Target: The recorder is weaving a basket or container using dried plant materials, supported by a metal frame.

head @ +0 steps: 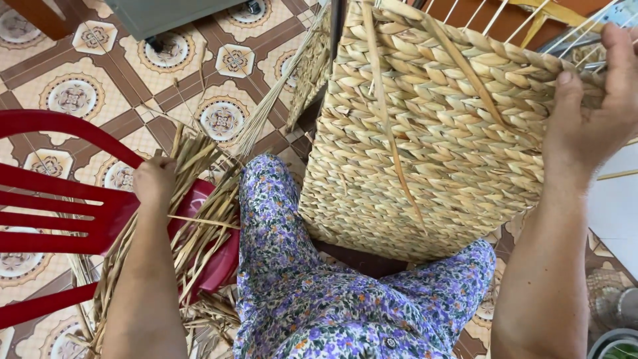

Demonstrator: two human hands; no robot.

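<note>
I see the left hand (155, 181) down low on the pile of dry straw strips (199, 219). Its fingers are curled into the strips, but I only see the back of the hand, so I cannot tell if it has grabbed one or is just pressing on them. The strips lie on the seat of a red plastic chair (60, 206), and some hang over the edge toward the patterned floor tiles (219, 119).

The right hand (593, 106) is up high at the top right. It grips the upper edge of a big woven basket (425, 146), thumb on the front side (the other fingers go behind, so I can't see them all). The basket stands tilted in front of the knees, and its bottom edge rests just beside the flowery purple trousers (299, 292). Loose strips stick out of its weave, and thin stiff rods poke up from its top.
</note>
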